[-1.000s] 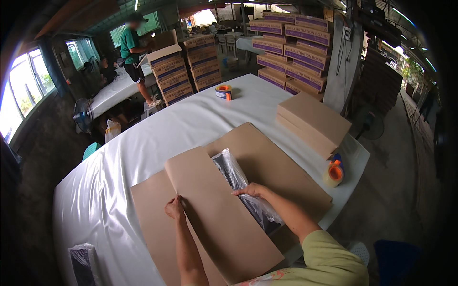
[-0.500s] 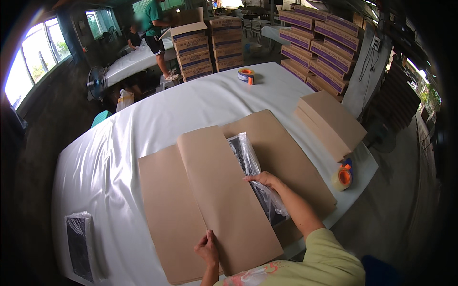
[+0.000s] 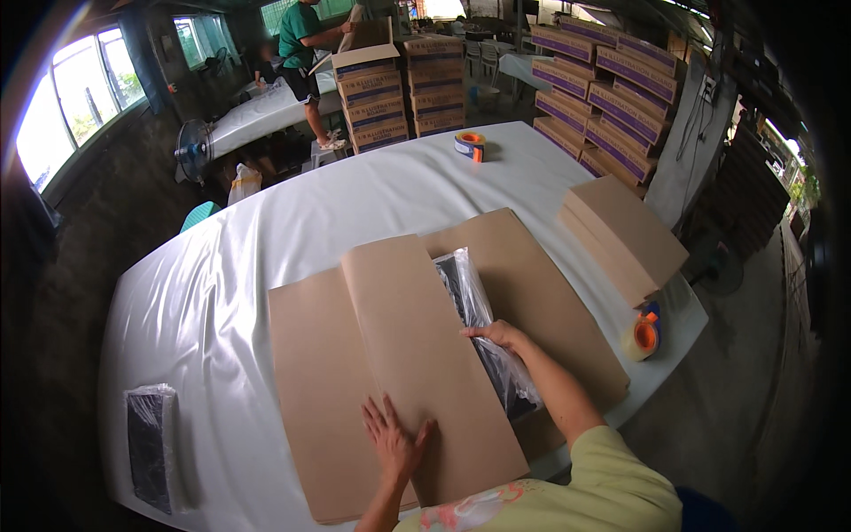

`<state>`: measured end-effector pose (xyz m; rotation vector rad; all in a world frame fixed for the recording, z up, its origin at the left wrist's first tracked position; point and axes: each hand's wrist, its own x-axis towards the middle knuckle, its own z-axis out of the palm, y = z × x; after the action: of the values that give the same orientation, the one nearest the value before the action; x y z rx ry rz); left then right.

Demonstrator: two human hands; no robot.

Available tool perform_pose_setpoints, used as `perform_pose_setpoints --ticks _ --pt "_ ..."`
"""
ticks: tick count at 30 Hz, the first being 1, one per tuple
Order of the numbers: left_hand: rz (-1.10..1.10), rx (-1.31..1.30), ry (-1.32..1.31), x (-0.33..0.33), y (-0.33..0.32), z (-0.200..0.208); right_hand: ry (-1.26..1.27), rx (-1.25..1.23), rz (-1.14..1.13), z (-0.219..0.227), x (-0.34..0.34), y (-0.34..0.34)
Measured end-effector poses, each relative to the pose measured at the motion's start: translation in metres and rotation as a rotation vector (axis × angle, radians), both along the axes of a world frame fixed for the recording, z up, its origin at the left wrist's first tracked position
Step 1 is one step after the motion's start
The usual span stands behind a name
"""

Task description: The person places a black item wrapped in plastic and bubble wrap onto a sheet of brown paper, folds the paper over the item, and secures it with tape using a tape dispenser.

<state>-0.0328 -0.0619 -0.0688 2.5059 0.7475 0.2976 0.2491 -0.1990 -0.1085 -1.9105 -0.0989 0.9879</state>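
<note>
A large sheet of brown kraft paper (image 3: 399, 310) is folded over, and its raised flap partly covers a flat black item in clear plastic wrap (image 3: 479, 301). My left hand (image 3: 394, 443) lies flat on the flap near its fold, fingers spread. At the flap's right edge, my right hand (image 3: 498, 336) grips the paper between thumb and fingers, right against the wrapped item. More brown sheets (image 3: 558, 310) lie beneath. How far the item reaches under the flap is hidden.
A similar plastic-wrapped black item (image 3: 149, 448) lies at the table's left. On the right are a stack of folded brown cardboard (image 3: 620, 235) and a tape roll (image 3: 642, 337); another tape roll (image 3: 470, 144) sits at the far edge. Beyond are stacked cartons (image 3: 612, 97) and a person in green (image 3: 300, 35).
My left hand has let go of its pinch at the fold and now lies flat and spread on the paper. My right hand stays at the flap's edge. The view has shifted slightly.
</note>
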Motion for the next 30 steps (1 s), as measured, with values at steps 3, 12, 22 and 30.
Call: perform_pose_setpoints --ticks 3,12,22,30 --pt "-0.199 0.272 0.103 0.042 0.007 -0.008 -0.034 0.003 0.002 -0.008 0.004 -0.002" --pt "-0.268 0.208 0.057 0.070 -0.014 -0.017 -0.147 0.010 -0.015 -0.028 0.008 -0.008" --pt "-0.239 0.296 0.091 0.066 -0.007 -0.024 -0.965 0.034 -0.431 0.111 0.013 -0.081" --pt "-0.231 0.274 0.092 0.065 -0.004 -0.027 -0.796 -0.672 -0.389 -0.069 0.006 -0.224"
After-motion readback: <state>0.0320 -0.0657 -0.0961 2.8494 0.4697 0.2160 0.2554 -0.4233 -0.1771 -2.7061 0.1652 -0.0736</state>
